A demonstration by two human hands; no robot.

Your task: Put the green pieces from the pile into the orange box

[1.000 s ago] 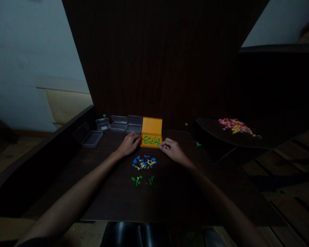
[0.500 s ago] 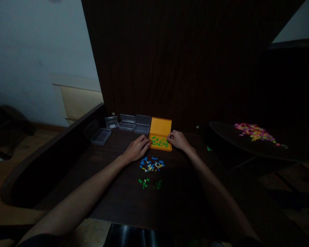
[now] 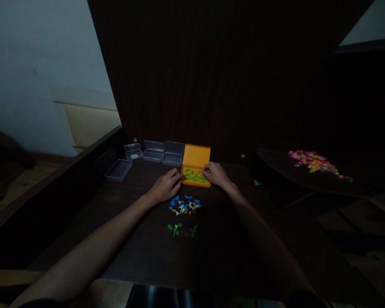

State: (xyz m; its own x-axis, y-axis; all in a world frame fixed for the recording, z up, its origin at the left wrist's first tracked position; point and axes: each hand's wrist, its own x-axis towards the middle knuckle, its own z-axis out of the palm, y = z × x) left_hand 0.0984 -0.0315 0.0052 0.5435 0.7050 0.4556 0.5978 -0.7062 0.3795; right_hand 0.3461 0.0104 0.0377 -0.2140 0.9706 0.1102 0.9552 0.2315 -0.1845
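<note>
Both hands sit at the orange box (image 3: pixel 196 171), centre of the frame, its lid up; the left hand (image 3: pixel 165 187) rests against its left edge with fingers curled loosely, the right hand (image 3: pixel 213 173) on its right edge, and whether either pinches a piece cannot be told in this gloom; green pieces (image 3: pixel 194 175) already lie in the box; just below it waits a mixed heap of blue, yellow and white bits (image 3: pixel 184 205); lower still, a few loose green bits (image 3: pixel 180 229) on the dark table (image 3: pixel 141 248); sorting looks partly done, plenty left.
</note>
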